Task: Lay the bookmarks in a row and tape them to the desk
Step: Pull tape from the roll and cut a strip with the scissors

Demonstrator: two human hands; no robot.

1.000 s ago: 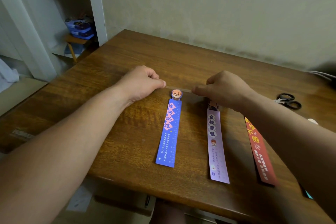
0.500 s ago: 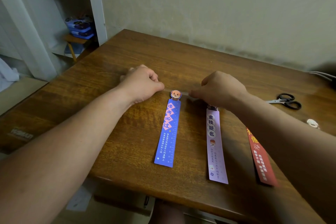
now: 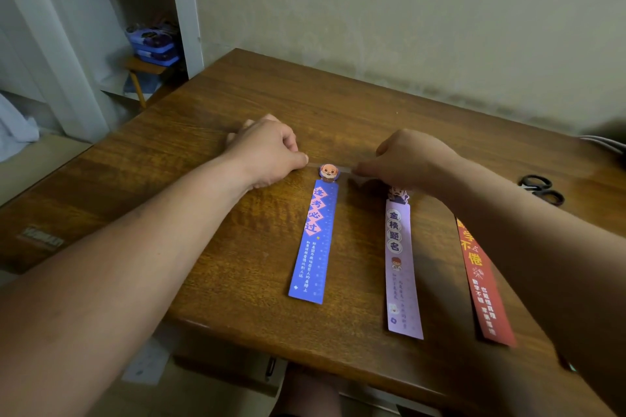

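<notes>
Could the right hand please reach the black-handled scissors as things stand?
Probably yes: the right hand has bare wooden desk between it and the black-handled scissors, but it pinches a clear tape strip and would have to release that first.

Head view. My one camera rides on the wearer's head and looks forward and steeply down over the brown wooden desk [image 3: 237,264] toward the pale plaster wall [image 3: 406,10]. It is wide-angle and close: both forearms enter from the bottom edge, with the left hand [image 3: 267,152] and right hand [image 3: 413,159] near centre.
</notes>
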